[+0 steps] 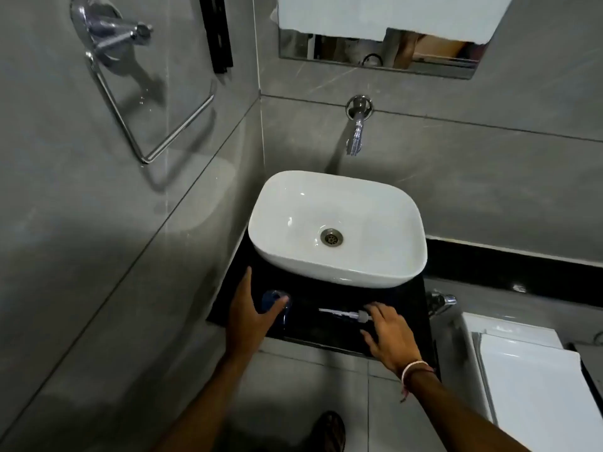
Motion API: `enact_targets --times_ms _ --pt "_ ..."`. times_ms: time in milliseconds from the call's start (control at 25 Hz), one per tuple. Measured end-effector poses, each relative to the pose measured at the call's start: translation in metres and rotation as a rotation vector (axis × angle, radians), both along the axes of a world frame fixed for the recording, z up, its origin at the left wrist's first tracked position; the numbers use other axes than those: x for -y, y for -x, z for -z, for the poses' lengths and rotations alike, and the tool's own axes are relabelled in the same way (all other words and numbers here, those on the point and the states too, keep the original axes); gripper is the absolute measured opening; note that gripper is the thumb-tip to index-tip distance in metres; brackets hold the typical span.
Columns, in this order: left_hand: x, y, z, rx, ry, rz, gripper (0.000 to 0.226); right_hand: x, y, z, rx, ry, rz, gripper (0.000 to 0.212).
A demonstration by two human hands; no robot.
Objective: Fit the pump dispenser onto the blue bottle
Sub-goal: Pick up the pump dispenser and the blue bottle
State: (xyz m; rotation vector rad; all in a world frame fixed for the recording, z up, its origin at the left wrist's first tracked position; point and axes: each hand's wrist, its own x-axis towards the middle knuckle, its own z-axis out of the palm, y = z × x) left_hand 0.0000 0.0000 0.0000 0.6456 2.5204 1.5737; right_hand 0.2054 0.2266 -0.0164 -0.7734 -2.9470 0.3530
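The blue bottle (273,300) stands upright on the black counter (326,327) in front of the basin, seen from above with its mouth open. My left hand (249,313) is spread around its left side, thumb at the bottle's right edge, fingers apart. The pump dispenser (346,314) lies on its side on the counter to the right, its thin tube pointing left and its grey collar toward my right hand (386,331). The fingers of that hand touch the pump's head end; the head itself is hidden under them.
A white basin (336,197) sits on the counter behind the bottle, with a wall tap (355,132) above it. A chrome towel ring (143,102) hangs on the left wall. A white toilet lid (535,386) is at the right.
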Motion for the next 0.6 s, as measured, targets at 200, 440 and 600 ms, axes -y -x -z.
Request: enact_targets --times_ms 200,440,600 --pt "-0.005 -0.017 0.039 0.165 -0.043 -0.025 0.083 -0.018 0.011 0.009 0.045 0.086 0.037 0.027" --pt "-0.006 -0.020 0.044 0.030 0.039 -0.076 0.082 -0.011 0.017 0.003 -0.116 0.101 -0.038 0.023" --pt "-0.006 -0.019 0.046 -0.169 0.171 -0.109 0.082 0.003 0.036 -0.038 -0.467 0.170 -0.154 0.029"
